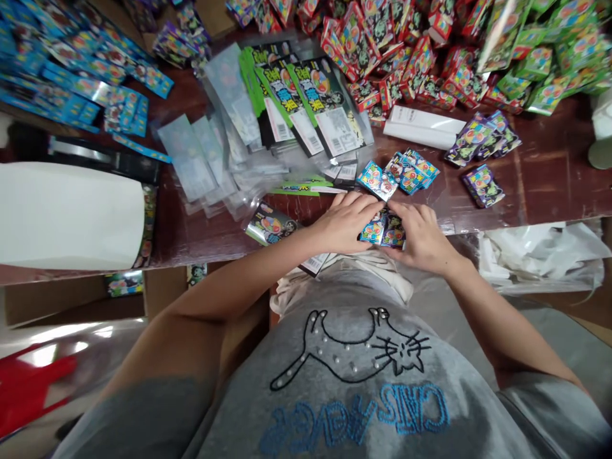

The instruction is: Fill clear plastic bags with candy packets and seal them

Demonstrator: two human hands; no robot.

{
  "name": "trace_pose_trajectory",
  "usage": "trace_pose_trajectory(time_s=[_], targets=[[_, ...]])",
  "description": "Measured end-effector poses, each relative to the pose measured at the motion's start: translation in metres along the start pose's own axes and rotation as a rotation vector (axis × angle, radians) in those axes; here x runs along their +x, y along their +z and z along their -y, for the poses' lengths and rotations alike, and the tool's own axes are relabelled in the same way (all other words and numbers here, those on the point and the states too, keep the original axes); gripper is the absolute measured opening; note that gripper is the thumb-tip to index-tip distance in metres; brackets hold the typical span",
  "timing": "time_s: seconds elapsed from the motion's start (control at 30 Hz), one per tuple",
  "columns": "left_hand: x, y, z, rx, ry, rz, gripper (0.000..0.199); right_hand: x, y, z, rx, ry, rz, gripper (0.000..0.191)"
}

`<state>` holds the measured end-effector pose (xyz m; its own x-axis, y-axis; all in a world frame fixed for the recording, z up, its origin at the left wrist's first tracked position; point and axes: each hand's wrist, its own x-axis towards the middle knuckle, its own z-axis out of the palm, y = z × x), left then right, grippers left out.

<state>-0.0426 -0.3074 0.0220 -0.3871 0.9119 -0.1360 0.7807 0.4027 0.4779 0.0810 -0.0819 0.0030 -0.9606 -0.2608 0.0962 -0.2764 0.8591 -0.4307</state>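
At the table's front edge, my left hand (347, 223) and my right hand (421, 237) press from both sides on small printed boxes. A blue box (371, 231) lies on the left of this group, and a purple box (394, 229) touches it on the right. The fingers are curled about the boxes and hide their outer sides. Just beyond my fingertips rest another blue box (377, 180) and several more blue boxes (411, 171). Under my left forearm lies a transparent bag with a black printed card (273, 223), partly covered by the arm.
Transparent bags with black-and-green cards (325, 105) are stacked ahead. Red boxes (382, 44), green boxes (549, 64) and blue packs (71, 70) are heaped at the back. Purple boxes (482, 185) and a white strip (423, 126) lie right. A white-lined carton (71, 213) stands left.
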Motion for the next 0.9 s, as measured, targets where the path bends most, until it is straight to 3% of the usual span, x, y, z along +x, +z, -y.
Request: trace_pose_trajectory(time_s=[0.13, 0.23, 0.3, 0.4, 0.5, 0.63, 0.77, 0.9], targets=[[-0.008, -0.005, 0.003, -0.013, -0.023, -0.016, 0.115, 0.014, 0.002, -0.002, 0.025, -0.013, 0.058, 0.098], [-0.045, -0.028, 0.01, 0.039, 0.028, 0.02, 0.129, 0.014, 0.004, -0.006, 0.033, 0.01, 0.031, 0.093], [-0.082, -0.046, 0.02, 0.113, 0.046, 0.077, 0.122, 0.011, 0.007, -0.006, 0.052, 0.017, -0.01, 0.091], [-0.129, -0.059, 0.036, 0.203, 0.006, 0.143, 0.088, 0.011, 0.011, 0.003, 0.115, -0.007, -0.114, 0.089], [-0.147, -0.053, 0.045, 0.246, -0.098, 0.124, 0.077, 0.017, 0.014, 0.024, 0.093, 0.066, -0.214, 0.084], [-0.139, -0.032, 0.045, 0.228, -0.258, -0.051, 0.101, 0.024, 0.017, 0.047, 0.001, 0.178, -0.259, 0.079], [-0.137, -0.013, 0.046, 0.157, -0.27, -0.139, 0.101, 0.025, 0.021, 0.048, -0.013, 0.077, -0.051, 0.081], [-0.138, -0.002, 0.053, 0.085, -0.183, -0.124, 0.097, 0.032, 0.024, 0.041, 0.073, -0.063, 0.103, 0.091]])
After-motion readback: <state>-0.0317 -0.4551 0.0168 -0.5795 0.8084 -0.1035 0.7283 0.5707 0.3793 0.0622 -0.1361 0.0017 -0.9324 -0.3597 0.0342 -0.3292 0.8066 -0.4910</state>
